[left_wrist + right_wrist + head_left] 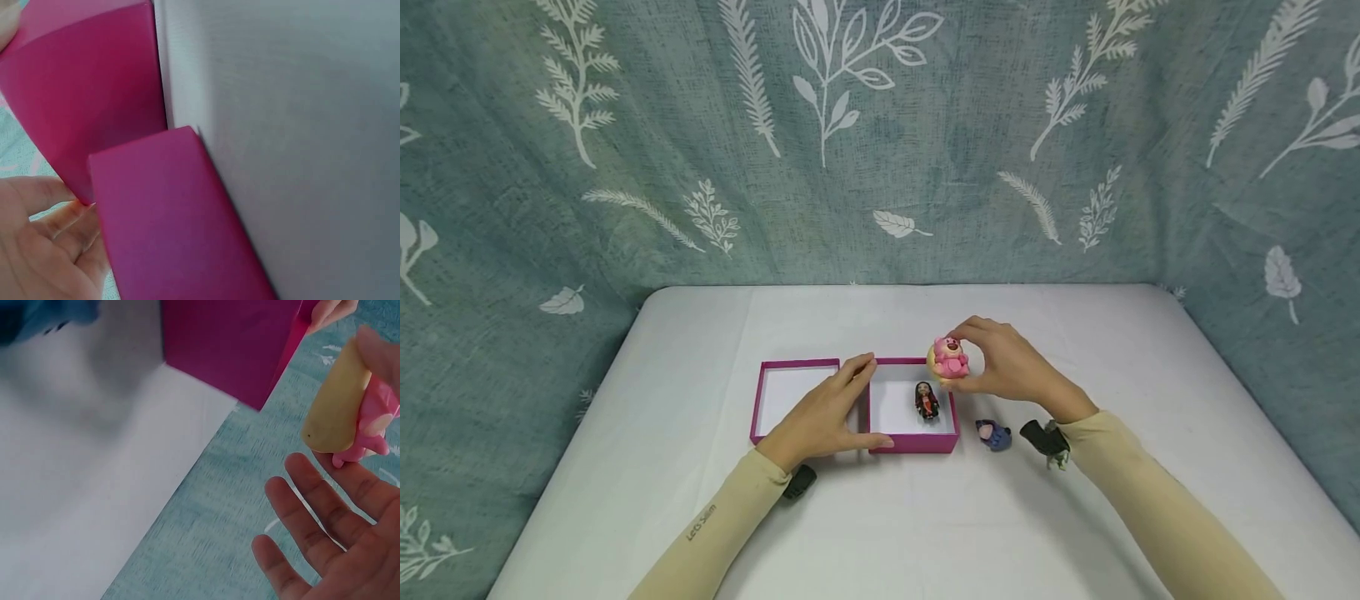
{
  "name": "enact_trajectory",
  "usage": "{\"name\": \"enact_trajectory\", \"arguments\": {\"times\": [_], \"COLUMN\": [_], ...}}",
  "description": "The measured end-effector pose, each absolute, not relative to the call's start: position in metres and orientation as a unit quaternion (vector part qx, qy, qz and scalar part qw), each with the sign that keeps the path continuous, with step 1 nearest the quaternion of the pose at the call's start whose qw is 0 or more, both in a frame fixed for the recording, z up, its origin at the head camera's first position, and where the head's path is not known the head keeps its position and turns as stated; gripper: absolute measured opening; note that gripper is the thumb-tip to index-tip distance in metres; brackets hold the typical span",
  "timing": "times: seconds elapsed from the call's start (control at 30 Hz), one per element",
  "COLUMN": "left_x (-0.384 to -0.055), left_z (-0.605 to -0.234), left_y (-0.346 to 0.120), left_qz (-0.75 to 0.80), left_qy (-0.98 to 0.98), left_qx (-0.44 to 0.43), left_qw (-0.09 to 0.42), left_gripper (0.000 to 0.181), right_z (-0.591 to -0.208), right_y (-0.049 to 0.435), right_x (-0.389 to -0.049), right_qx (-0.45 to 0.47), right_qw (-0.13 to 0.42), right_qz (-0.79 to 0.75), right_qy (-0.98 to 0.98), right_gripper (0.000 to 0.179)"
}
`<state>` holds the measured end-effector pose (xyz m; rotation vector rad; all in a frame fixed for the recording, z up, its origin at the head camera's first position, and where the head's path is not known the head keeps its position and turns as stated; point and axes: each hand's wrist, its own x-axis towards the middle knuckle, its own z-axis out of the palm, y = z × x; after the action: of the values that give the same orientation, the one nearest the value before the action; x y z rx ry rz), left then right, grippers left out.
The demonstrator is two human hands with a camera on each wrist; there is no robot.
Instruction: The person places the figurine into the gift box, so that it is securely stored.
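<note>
My right hand (1011, 360) pinches a pink bear figurine (951, 362) with a yellow back (337, 403) between thumb and forefinger, above the far right corner of a magenta box (914, 443). In the right wrist view its other fingers are spread. My left hand (827, 412) grips the box's left side, thumb at the front rim and fingertips at the far left corner. Inside the open box, on its white floor, lies a small dark-haired doll figurine (927, 403) in black and red. A blue figurine (995, 436) sits on the table, right of the box.
The magenta-rimmed lid (757, 404), white inside, lies left of the box, partly behind my left hand. Both stand on a white-covered table (700, 350). A green leaf-patterned cloth (955, 125) hangs behind. Dark wrist cameras (1043, 437) are strapped at both wrists.
</note>
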<state>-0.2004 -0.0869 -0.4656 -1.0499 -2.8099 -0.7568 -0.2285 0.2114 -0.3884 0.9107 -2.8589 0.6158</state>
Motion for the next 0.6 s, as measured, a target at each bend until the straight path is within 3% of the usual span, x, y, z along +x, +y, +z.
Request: {"name": "enact_trajectory", "arguments": {"times": [0.6], "left_x": [-0.200], "left_z": [-0.464], "left_y": [-0.088], "left_qz": [-0.247], "left_qy": [-0.909], "left_qx": [-0.335], "left_qw": [0.018], "left_gripper": [0.114], "right_z": [-0.409], "right_y": [0.175], "right_x": [-0.234], "right_qx": [0.336], "right_qw": [-0.008], "right_qz": [0.219], "right_qy": [-0.916], "right_gripper": [0.071]}}
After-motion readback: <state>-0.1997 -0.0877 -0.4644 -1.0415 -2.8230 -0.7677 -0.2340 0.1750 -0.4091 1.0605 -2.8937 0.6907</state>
